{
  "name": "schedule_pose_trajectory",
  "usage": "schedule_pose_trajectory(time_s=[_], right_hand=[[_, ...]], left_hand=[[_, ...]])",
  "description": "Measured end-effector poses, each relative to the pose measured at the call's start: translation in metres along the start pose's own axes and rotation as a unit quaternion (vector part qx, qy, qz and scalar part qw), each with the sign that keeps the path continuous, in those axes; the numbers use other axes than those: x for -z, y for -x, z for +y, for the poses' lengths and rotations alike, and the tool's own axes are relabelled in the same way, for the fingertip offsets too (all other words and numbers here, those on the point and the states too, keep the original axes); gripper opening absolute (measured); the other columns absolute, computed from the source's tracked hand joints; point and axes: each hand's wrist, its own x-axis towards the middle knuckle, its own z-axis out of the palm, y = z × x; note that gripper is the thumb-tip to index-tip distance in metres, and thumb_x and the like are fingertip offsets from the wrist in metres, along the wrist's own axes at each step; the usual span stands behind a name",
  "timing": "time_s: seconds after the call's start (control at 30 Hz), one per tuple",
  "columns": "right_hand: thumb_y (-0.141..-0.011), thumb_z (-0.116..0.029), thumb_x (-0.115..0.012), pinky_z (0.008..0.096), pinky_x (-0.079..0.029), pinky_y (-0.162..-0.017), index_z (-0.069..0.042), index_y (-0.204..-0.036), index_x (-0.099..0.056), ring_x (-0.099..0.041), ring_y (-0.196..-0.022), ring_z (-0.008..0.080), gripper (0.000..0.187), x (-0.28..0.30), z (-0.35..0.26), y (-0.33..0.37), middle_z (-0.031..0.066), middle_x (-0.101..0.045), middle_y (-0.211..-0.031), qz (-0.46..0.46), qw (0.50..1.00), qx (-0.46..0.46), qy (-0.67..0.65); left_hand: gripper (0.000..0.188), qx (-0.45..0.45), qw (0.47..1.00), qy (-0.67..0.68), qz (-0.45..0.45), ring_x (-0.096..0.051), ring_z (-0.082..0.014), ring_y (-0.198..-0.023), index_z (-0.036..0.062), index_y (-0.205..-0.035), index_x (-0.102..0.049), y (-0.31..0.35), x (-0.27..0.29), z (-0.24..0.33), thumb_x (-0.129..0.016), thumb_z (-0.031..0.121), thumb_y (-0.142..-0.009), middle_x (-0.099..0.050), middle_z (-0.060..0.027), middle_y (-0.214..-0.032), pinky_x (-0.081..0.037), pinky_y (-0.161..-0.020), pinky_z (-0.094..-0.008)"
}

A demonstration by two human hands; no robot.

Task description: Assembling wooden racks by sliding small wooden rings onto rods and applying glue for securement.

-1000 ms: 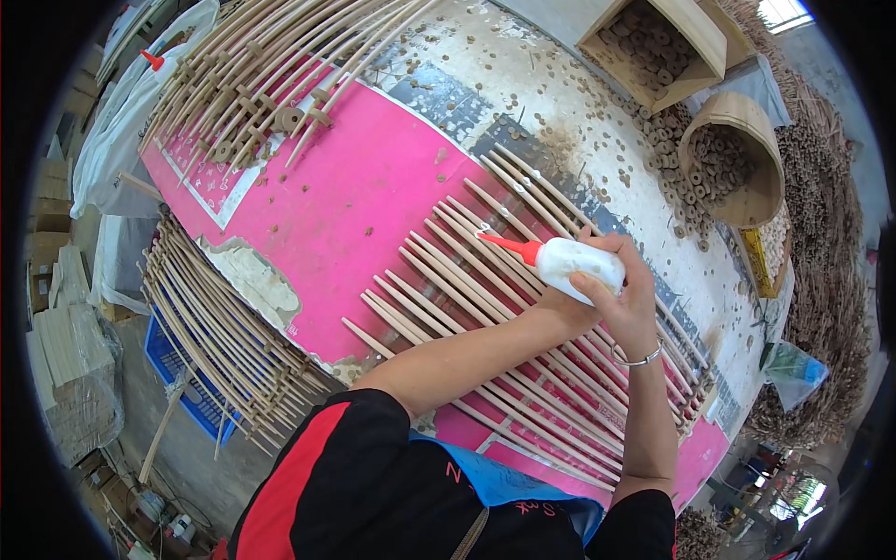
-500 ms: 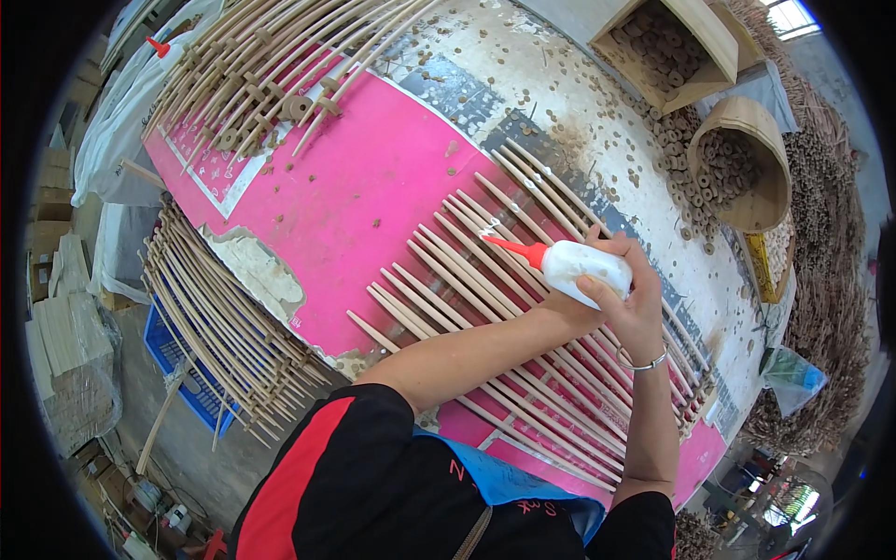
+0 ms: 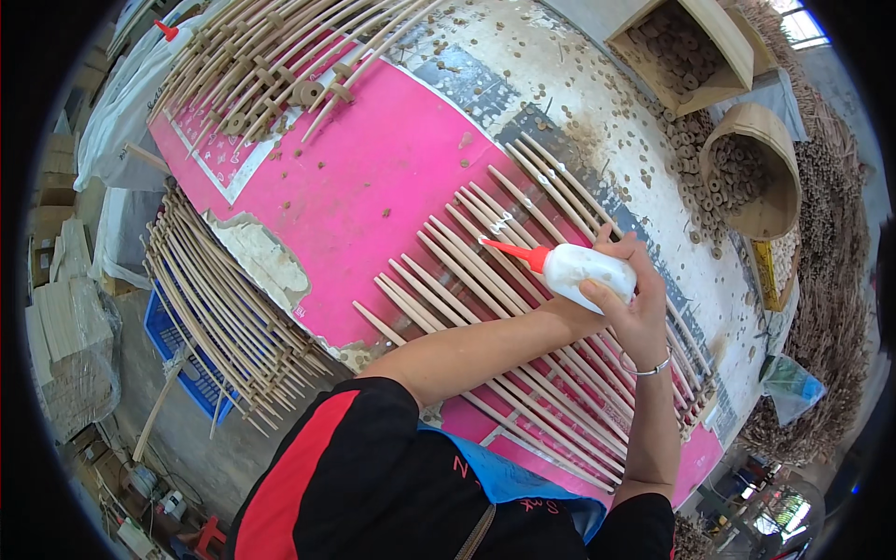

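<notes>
My right hand (image 3: 637, 297) is wrapped round a white squeeze bottle (image 3: 590, 274) with a red nozzle. The bottle lies nearly level, its nozzle tip pointing left over a row of slim wooden rods (image 3: 464, 264). White glue (image 3: 502, 224) shows near the far ends of several rods. My left forearm crosses above the rods, and my left hand (image 3: 581, 315) disappears behind the bottle and my right hand. Its fingers are mostly hidden, so I cannot see whether it grips anything. The rods lie side by side on a pink sheet (image 3: 355, 205).
More rods with wooden rings (image 3: 308, 92) lie at the far left. Another rod bundle (image 3: 224, 322) sits over a blue crate (image 3: 191, 373). Wooden rings fill a box (image 3: 737, 47) and a tipped round tub (image 3: 790, 182) at the right; many loose pieces litter the table.
The nozzle tip has shifted slightly relative to the rods, toward the nearer ones. Another dab of white glue shows on the rods by the tip. My grip on the bottle stays the same.
</notes>
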Motion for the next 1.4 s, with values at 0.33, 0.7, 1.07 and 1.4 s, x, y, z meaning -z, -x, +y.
schedule_pose_trajectory(time_s=[0.33, 0.7, 1.07, 1.4], right_hand=[[-0.085, -0.016, -0.083, 0.0298, -0.050, -0.093, -0.002, -0.116, -0.066, -0.065, -0.103, 0.0146, 0.038, -0.001, -0.009, 0.004, 0.0054, -0.068, -0.110, -0.023, 0.998, -0.039, -0.051], [-0.084, -0.020, -0.086, 0.0300, -0.051, -0.090, -0.002, -0.117, -0.065, -0.066, -0.099, 0.0151, 0.043, 0.003, -0.011, 0.004, 0.0049, -0.067, -0.106, -0.033, 0.999, -0.028, -0.031], [-0.083, -0.019, -0.085, 0.0315, -0.054, -0.087, -0.001, -0.116, -0.065, -0.072, -0.098, 0.0203, 0.042, -0.007, -0.006, 0.002, 0.0111, -0.073, -0.108, -0.046, 0.999, 0.007, -0.002], [-0.084, -0.017, -0.085, 0.0298, -0.053, -0.090, -0.002, -0.120, -0.064, -0.069, -0.101, 0.0163, 0.044, -0.003, -0.013, 0.004, 0.0078, -0.071, -0.108, -0.060, 0.998, -0.007, -0.029]], left_hand=[[0.028, 0.033, 0.992, 0.123, 0.016, -0.032, -0.0413, -0.152, 0.0161, -0.120, -0.069, -0.003, 0.019, 0.010, -0.064, 0.030, -0.096, -0.053, -0.0118, -0.149, -0.007, -0.126, -0.0660], [0.026, 0.043, 0.985, 0.168, 0.022, -0.030, -0.0409, -0.153, 0.0152, -0.116, -0.070, 0.003, 0.025, 0.014, -0.063, 0.031, -0.097, -0.049, -0.0146, -0.152, -0.006, -0.127, -0.0653], [0.040, -0.003, 0.989, 0.138, 0.057, -0.026, -0.0382, -0.156, 0.0119, -0.134, -0.059, 0.004, 0.008, 0.007, -0.059, 0.033, -0.100, -0.044, -0.0168, -0.157, -0.002, -0.128, -0.0625], [0.047, 0.016, 0.985, 0.162, 0.058, -0.025, -0.0374, -0.156, 0.0118, -0.143, -0.052, 0.006, 0.008, 0.006, -0.056, 0.035, -0.102, -0.041, -0.0167, -0.159, -0.002, -0.128, -0.0616]])
